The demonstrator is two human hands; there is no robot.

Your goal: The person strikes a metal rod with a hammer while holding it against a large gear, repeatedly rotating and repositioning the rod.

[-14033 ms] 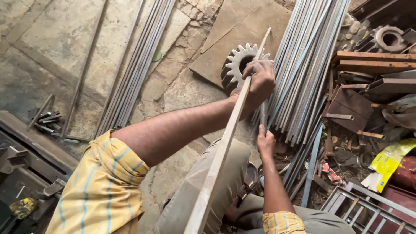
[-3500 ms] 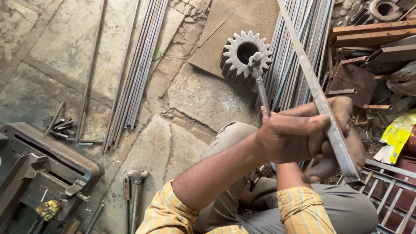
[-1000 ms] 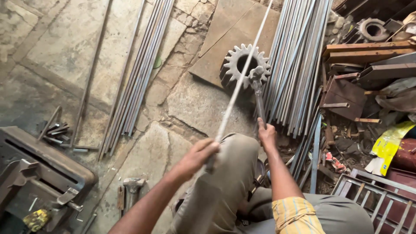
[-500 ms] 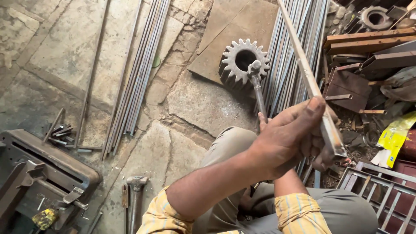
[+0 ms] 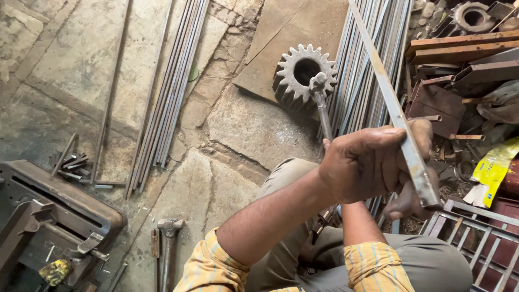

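I have both hands on a long flat steel strip (image 5: 390,100) that runs from the top edge of view, above the rod stack, down and right to its cut end just beside a metal grille (image 5: 476,238). My left hand (image 5: 359,165) is wrapped tight around the strip, fingers closed over it. My right hand (image 5: 416,186) sits behind and under the left, mostly hidden; it touches the strip near the lower end, but I cannot tell how its fingers are set. The strip's near end has little room: the grille lies right under it, and scrap plates (image 5: 432,105) and angle iron (image 5: 459,46) crowd the right side. Above, it crosses a stack of thin rods (image 5: 359,70) without my being able to tell whether it touches them. A big gear (image 5: 304,75) stands on a flat plate (image 5: 286,43), with a spanner (image 5: 323,105) resting against its bore and angling down toward my knee (image 5: 281,173). The open ground is to the left: bare stone slabs (image 5: 254,127) between the gear and a second bundle of rods (image 5: 173,81). Farther left lie short offcuts (image 5: 73,162) and a heavy vice (image 5: 48,216); a hammer (image 5: 168,243) lies near my left elbow.
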